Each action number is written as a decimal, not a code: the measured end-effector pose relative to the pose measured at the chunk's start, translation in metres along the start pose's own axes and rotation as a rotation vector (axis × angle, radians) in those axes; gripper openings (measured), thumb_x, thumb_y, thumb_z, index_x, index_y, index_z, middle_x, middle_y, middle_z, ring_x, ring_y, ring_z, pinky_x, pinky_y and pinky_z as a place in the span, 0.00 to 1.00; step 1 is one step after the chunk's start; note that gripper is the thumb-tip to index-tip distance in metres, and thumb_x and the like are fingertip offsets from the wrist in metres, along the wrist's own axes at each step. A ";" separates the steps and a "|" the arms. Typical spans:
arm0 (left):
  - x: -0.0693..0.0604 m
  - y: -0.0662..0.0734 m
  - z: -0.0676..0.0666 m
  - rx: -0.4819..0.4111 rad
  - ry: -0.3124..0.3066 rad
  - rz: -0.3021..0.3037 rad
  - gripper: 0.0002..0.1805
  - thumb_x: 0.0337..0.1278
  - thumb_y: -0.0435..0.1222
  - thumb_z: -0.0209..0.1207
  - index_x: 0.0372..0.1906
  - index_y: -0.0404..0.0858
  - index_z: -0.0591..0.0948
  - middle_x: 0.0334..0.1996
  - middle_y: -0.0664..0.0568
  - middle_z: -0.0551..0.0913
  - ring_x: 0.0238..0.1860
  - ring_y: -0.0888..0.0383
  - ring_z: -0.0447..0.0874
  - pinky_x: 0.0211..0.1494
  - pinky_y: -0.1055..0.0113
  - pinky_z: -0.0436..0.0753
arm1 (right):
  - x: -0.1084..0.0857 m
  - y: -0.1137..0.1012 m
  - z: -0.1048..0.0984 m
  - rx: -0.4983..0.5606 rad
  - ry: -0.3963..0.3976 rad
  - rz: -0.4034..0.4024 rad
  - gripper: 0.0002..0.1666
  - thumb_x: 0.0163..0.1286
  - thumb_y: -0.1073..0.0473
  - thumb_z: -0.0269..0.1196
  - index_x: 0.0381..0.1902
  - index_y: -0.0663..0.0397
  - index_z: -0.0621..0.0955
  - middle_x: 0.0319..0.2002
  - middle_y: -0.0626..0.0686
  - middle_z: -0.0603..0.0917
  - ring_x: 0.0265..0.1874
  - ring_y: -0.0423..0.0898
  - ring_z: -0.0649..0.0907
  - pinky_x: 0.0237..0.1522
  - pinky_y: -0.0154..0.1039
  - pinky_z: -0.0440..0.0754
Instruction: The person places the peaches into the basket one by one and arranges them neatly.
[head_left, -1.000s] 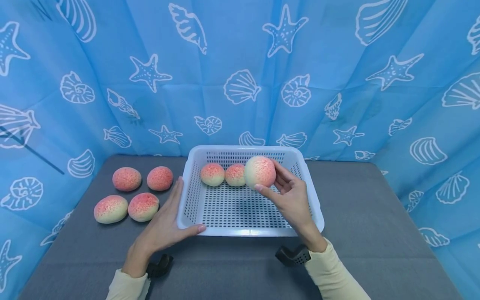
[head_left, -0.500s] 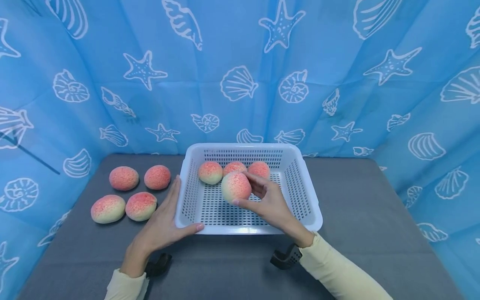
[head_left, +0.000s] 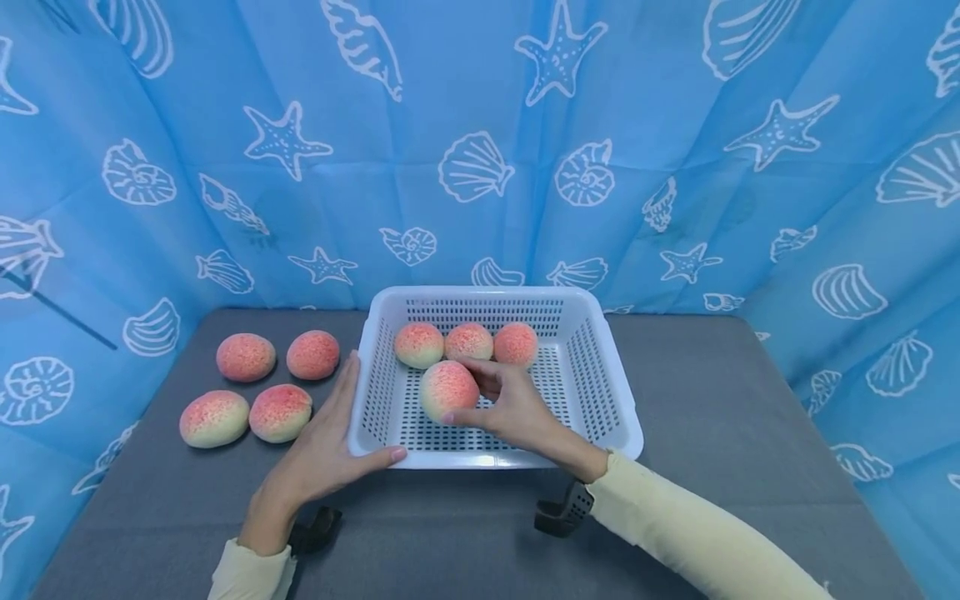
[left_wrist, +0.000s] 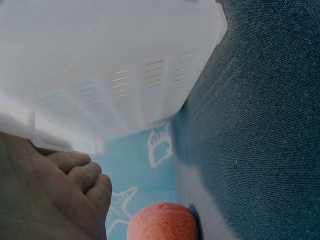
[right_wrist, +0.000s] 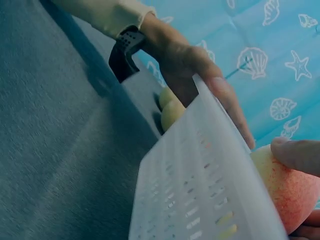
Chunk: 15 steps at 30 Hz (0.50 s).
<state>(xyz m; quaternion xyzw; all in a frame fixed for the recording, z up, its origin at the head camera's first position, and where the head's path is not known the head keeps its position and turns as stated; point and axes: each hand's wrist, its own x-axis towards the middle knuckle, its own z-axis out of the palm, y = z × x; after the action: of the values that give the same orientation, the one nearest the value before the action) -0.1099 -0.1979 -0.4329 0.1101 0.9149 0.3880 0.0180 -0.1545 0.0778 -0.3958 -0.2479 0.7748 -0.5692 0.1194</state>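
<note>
Pinched between the thumb and fingers of my right hand (head_left: 517, 408) is a pink and cream peach (head_left: 447, 390), held over the left half of a white perforated plastic basket (head_left: 495, 460). Behind it in the basket, three more peaches sit in a row: a left peach (head_left: 419, 344), a middle peach (head_left: 469, 340) and a right peach (head_left: 516, 344). My left hand (head_left: 318, 454) rests along the basket's left side with straight fingers, its thumb on the front rim. In the right wrist view, the held peach (right_wrist: 290, 195) shows just past the basket wall (right_wrist: 200, 180).
Several loose peaches (head_left: 281, 412) lie on the grey tabletop (head_left: 720, 417) left of the basket, close to my left hand. A blue curtain (head_left: 480, 100) with white sea shells and starfish hangs behind the table.
My right hand has set one peach at the right of the back row, now holds another, and has moved left and toward the front. My left hand stays on the basket.
</note>
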 end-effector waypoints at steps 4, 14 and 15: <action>0.000 -0.001 0.002 -0.004 0.002 0.011 0.73 0.46 0.58 0.75 0.81 0.57 0.29 0.82 0.50 0.35 0.77 0.38 0.51 0.68 0.29 0.59 | -0.001 -0.001 -0.001 0.021 -0.040 0.051 0.46 0.57 0.65 0.77 0.72 0.62 0.71 0.64 0.59 0.79 0.61 0.52 0.80 0.60 0.44 0.78; 0.000 -0.002 0.002 0.012 0.010 0.026 0.73 0.47 0.59 0.75 0.81 0.56 0.29 0.82 0.49 0.35 0.79 0.40 0.44 0.68 0.29 0.58 | 0.008 -0.014 -0.009 -0.092 -0.140 -0.006 0.44 0.56 0.64 0.79 0.70 0.57 0.74 0.62 0.51 0.81 0.61 0.45 0.81 0.60 0.39 0.77; 0.000 -0.003 0.002 0.010 0.011 0.027 0.73 0.46 0.58 0.75 0.81 0.56 0.29 0.82 0.49 0.35 0.79 0.40 0.43 0.68 0.29 0.58 | 0.010 -0.014 -0.009 -0.094 -0.144 -0.001 0.45 0.56 0.64 0.79 0.71 0.56 0.74 0.62 0.50 0.81 0.61 0.45 0.81 0.60 0.39 0.77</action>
<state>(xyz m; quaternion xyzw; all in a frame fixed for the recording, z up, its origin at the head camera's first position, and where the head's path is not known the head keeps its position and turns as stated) -0.1103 -0.1982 -0.4361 0.1203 0.9154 0.3840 0.0073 -0.1637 0.0770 -0.3786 -0.2940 0.7898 -0.5131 0.1626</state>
